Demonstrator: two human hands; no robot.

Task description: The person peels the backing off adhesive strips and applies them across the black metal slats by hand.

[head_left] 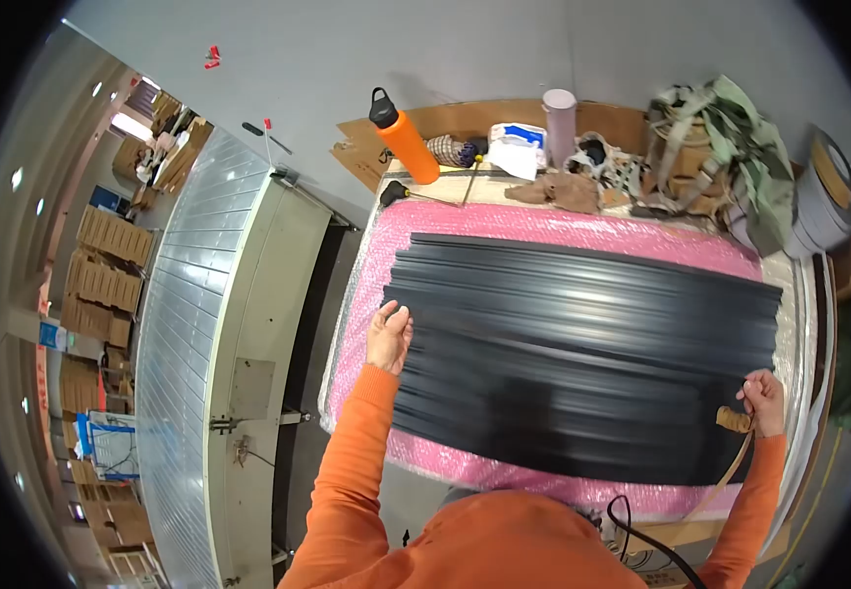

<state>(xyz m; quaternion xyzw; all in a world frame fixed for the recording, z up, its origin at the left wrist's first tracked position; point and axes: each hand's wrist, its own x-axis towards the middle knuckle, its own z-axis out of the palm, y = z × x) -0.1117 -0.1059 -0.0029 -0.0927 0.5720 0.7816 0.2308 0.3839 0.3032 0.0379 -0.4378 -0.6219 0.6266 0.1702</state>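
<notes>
Orange shirt nearest; left hand, right hand curl, grips unclear; tan roll overlaps panels; bottle behind.

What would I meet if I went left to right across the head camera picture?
Silver slatted machine → left hand → white-and-blue packet → tall lilac cylinder → right hand → big grey roll.
</notes>
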